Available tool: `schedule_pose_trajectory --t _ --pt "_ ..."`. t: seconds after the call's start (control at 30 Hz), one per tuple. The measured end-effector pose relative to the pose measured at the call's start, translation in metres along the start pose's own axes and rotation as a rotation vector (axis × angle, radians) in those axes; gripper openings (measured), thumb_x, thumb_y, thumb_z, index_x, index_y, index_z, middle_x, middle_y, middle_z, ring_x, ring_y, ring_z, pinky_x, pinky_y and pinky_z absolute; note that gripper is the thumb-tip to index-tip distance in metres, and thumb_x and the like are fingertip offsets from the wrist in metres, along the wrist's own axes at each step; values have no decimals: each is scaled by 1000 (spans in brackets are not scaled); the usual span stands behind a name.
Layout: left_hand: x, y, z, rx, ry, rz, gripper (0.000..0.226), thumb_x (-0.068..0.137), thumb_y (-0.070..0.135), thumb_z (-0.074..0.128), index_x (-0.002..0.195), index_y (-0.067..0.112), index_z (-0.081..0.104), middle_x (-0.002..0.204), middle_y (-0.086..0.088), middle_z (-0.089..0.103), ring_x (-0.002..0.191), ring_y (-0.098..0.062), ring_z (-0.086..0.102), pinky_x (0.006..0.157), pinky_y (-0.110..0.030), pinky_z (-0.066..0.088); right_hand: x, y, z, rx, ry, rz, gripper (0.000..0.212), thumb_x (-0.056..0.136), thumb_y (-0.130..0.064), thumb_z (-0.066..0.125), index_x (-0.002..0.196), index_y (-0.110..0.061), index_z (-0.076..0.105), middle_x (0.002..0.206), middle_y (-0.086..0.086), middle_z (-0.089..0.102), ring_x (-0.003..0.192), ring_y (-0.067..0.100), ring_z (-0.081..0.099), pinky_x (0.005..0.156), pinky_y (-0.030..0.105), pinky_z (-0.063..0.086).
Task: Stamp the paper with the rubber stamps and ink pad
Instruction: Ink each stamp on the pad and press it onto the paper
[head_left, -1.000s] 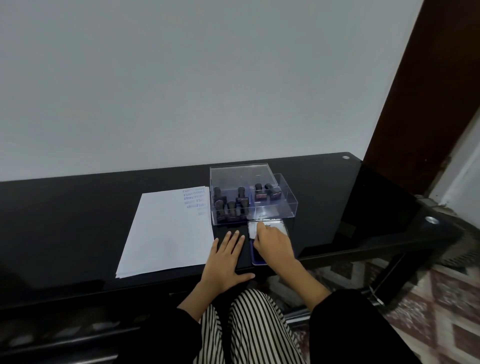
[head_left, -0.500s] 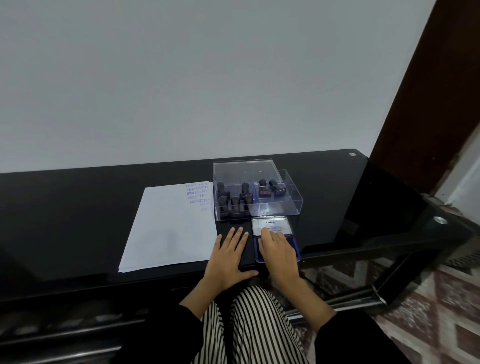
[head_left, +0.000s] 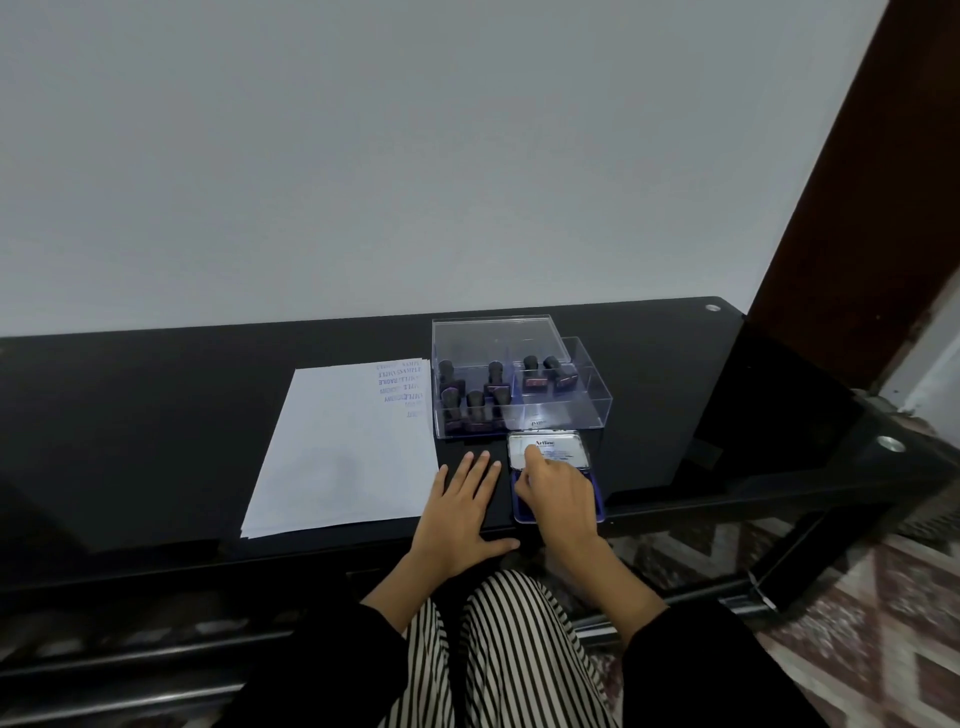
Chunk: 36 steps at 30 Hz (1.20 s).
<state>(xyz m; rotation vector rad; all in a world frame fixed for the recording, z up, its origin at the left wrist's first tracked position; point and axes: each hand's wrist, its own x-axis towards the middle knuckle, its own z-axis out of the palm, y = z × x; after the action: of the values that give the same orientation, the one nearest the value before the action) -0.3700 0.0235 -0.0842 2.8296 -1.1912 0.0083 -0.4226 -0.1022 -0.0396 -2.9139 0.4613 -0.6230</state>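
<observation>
Clear stamp box (head_left: 566, 414) being kept behind blue ink pad (head_left: 558, 448), left hand (head_left: 461, 517) being laid flat beside stamped paper (head_left: 343, 457), right hand (head_left: 560, 493) being rested on ink pad, grip unclear.

Long black sleeves (head_left: 701, 675); black-and-white striped trousers (head_left: 519, 649), seemingly of loose cloth.

On the glossy black tabletop (head_left: 156, 415) lie a white paper stack (head_left: 343, 457), a clear box (head_left: 593, 410) just right of it, an ink pad (head_left: 558, 451) before the box, and the left hand (head_left: 462, 514), flat between paper and pad.
</observation>
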Motion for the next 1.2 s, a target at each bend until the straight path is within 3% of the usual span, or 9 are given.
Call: schedule_pose_trajectory --t 0.07,0.13,0.27,0.4,0.67,0.77,0.87,1.07,1.2 --pt "1 -1 1 12 -4 2 99 79 76 33 150 19 -8 158 0 -12 145 -18 -15 117 -41 -9 9 2 1 -17 -93 23 29 75 -1 63 73 -12 36 47 -5 18 40 13 23 37 20 7" --pt "2 -1 2 30 4 8 106 68 83 15 150 19 -8 158 0 -12 145 -18 -14 116 -40 -10 16 6 3 -20 -181 28 12 88 -6 43 83 -11 33 54 -1 27 51 18 34 42 24 17" --pt "3 -2 5 25 11 13 111 58 82 3 150 19 -7 158 -1 -11 146 -18 -14 116 -40 -11 25 6 0 28 -214 46 10 89 -8 44 84 -12 36 63 3 40 69 22 45 56 28 34" --pt "3 -3 5 28 19 13 111 58 82 3 150 19 -7 158 -1 -10 146 -18 -13 116 -40 -11 29 7 -1 29 -243 38 10 89 -9 46 84 -10 38 58 -1 30 69 22 45 59 29 34" --pt "3 -3 6 20 20 13 111 58 81 3 150 19 -6 158 0 -10 146 -18 -13 117 -41 -9 13 7 2 16 -193 18 8 93 -10 39 98 -17 42 75 4 49 67 19 46 57 28 34" --pt "3 -3 6 18 23 9 112 58 81 4 150 19 -6 158 -1 -10 146 -18 -12 117 -41 -9 3 7 7 27 -36 -6 15 85 -4 55 82 -12 44 60 2 48 51 16 42 39 21 20" --pt "3 -3 6 27 19 9 107 64 82 11 150 19 -7 158 -1 -10 146 -18 -13 116 -40 -10 -4 2 5 21 7 2 38 48 0 85 60 -11 51 35 -3 41 33 8 21 32 14 0" --pt "3 -2 5 21 24 9 112 57 81 4 149 20 -8 158 0 -11 146 -18 -13 116 -40 -11 -15 1 1 -4 26 24 40 45 -7 89 58 -13 52 37 -4 41 35 8 21 32 17 11" --pt "3 -2 6 11 27 8 111 59 81 6 149 19 -8 158 0 -10 146 -18 -13 116 -40 -10 -23 2 -2 -14 83 -29 36 50 -8 89 59 -13 54 39 -5 43 32 8 39 29 16 18"
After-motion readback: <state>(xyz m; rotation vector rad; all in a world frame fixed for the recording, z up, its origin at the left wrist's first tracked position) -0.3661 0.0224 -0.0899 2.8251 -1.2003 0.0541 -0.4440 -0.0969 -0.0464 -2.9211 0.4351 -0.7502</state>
